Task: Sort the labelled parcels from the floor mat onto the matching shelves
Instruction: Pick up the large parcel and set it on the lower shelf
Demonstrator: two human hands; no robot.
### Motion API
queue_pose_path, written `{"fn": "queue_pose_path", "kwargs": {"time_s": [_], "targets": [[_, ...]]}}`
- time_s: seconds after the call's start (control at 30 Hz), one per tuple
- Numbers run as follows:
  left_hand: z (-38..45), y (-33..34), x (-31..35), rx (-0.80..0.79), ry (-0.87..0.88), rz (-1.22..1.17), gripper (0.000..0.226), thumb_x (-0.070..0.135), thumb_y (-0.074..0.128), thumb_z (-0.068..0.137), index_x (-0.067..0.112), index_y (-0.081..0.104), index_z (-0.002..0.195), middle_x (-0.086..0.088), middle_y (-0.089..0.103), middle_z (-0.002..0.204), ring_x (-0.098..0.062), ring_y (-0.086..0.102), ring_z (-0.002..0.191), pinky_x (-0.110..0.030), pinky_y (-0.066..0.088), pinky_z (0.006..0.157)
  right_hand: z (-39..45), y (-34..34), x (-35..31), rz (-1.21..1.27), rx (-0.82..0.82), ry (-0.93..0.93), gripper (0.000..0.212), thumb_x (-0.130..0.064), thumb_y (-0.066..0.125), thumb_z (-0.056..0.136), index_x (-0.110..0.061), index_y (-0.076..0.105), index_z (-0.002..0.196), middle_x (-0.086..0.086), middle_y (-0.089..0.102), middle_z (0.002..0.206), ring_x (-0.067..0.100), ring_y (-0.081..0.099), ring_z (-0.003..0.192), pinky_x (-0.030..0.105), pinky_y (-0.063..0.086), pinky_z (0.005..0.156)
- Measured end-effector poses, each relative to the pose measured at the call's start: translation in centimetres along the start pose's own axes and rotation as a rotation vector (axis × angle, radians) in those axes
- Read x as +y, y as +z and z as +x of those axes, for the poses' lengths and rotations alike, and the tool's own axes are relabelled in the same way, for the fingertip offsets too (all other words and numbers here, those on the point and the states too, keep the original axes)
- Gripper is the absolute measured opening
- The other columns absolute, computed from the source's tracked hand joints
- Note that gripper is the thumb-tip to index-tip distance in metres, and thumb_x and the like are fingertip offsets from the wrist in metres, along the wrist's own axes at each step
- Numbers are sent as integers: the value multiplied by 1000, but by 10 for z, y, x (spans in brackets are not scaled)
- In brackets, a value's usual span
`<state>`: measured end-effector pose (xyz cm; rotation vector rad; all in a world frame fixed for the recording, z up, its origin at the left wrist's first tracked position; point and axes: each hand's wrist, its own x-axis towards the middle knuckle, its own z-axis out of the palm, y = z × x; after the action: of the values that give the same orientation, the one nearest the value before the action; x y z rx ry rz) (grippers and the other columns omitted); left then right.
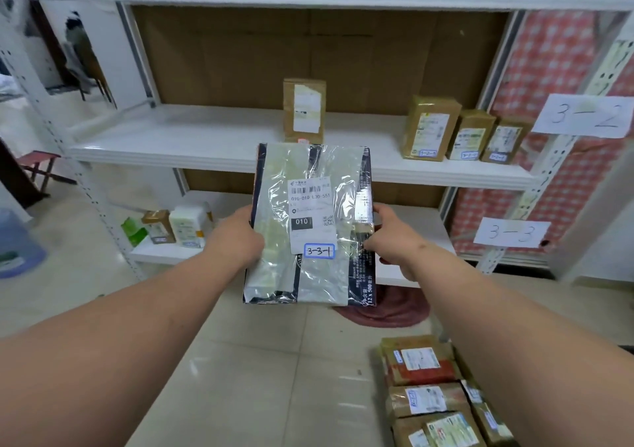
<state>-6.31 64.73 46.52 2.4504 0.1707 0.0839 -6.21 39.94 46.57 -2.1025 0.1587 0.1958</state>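
Facing the white shelving unit [219,144], we take the biggest risk first: putting the parcel on the wrong level. A paper sign reading 3-2 [583,115] hangs on the right upright beside the middle shelf, and a second sign reading 3-3 [511,232] hangs beside the lower shelf [411,227]. We hold the parcel in front of the middle shelf's edge, so that board looks like the easiest place to set it, yet it seems to be the wrong one.

Next comes the film-wrapped parcel [308,223] itself, held upright in the air between us and the shelves. Its glossy wrap looks slippery, and it could slide out as we lower it. Our left hand [236,237] grips its left edge with the fingers curled behind, while our right hand [394,237] pinches the right edge with the thumb on the front face.

On the floor at lower right lies a cluster of brown parcels [435,395], with a reddish cloth [387,309] nearer the shelf. Stepping forward, we could tread on either.

On the middle shelf stand four brown boxes [432,127], one [303,110] just behind the parcel's top; a careless swing might knock it over.

Smallest is the handwritten tag 3-3-1 [319,251] on the parcel's white label. Glare on the film could make us misread it.
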Motion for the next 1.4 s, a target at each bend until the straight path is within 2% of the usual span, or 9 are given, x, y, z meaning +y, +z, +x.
{"fn": "queue_pose_path", "kwargs": {"time_s": [0.07, 0.2, 0.37, 0.57, 0.7, 0.83, 1.03, 1.17, 1.4], "targets": [[6, -10, -1, 0, 43, -3, 46, 8, 50, 88, 26, 58, 129, -4, 68, 117, -31, 61, 106, -41, 50, 94, 1, 4, -9, 5, 20, 9, 62, -5, 51, 95, -29, 28, 147, 2, 54, 101, 15, 49, 79, 26, 40, 62], [16, -23, 1, -3, 77, -51, 47, 9, 51, 89, 30, 54, 132, 1, 67, 113, -26, 60, 99, -37, 51, 89, 0, 4, -21, -6, 68, 4, 70, 2, 47, 94, -31, 23, 150, 6, 55, 109, 22, 51, 91, 34, 43, 75], [16, -25, 22, -31, 162, -78, 40, 10, 52, 88, 24, 56, 125, 0, 67, 109, -26, 62, 99, -40, 52, 90, -14, -15, -26, 27, 143, -10, 72, 6, 47, 94, -31, 22, 151, -5, 50, 97, 14, 49, 80, 28, 42, 65], [2, -5, 61, -87, 127, -63, 65, 10, 51, 85, 20, 33, 147, -4, 64, 103, -26, 63, 89, -40, 55, 80, -37, -54, -5, 21, 219, -4, 71, 7, 49, 93, -28, 24, 150, -3, 52, 102, 18, 53, 80, 29, 44, 64], [-11, 20, 97, -132, 143, -72, 68, 13, 54, 80, 21, 37, 145, -7, 61, 116, -28, 63, 96, -44, 56, 85, -58, -87, 15, -6, 272, 16, 71, 8, 50, 91, -30, 27, 147, 9, 54, 122, 22, 57, 83, 30, 46, 59], [-28, 46, 129, -147, 161, -111, 52, 13, 57, 83, 20, 47, 133, -6, 64, 114, -30, 62, 100, -44, 53, 91, -73, -120, 40, -19, 293, 32, 75, 9, 48, 89, -30, 25, 148, 4, 50, 132, 24, 60, 89, 37, 51, 64], [-50, 85, 160, -167, 157, -126, 49, 14, 59, 86, 17, 43, 132, -7, 63, 108, -30, 61, 96, -46, 53, 90, -92, -160, 76, -20, 309, 97, 75, 10, 51, 89, -26, 25, 149, 8, 54, 99, 21, 50, 75, 33, 41, 62], [-58, 105, 173, -180, 150, -124, 46, 11, 58, 89, 17, 41, 131, -6, 60, 105, -29, 61, 93, -48, 55, 87, -95, -176, 95, 21, 297, 116, 76, 11, 53, 86, -28, 28, 146, 10, 54, 103, 22, 52, 80, 31, 42, 61], [-66, 126, 187, -210, 139, -85, 50, 12, 63, 87, 15, 40, 131, -6, 62, 102, -28, 63, 91, -47, 56, 86, -92, -192, 118, 97, 286, 173, 42, 3, 59, 89, -11, 37, 121, 10, 54, 99, 16, 51, 77, 27, 45, 62]]}}
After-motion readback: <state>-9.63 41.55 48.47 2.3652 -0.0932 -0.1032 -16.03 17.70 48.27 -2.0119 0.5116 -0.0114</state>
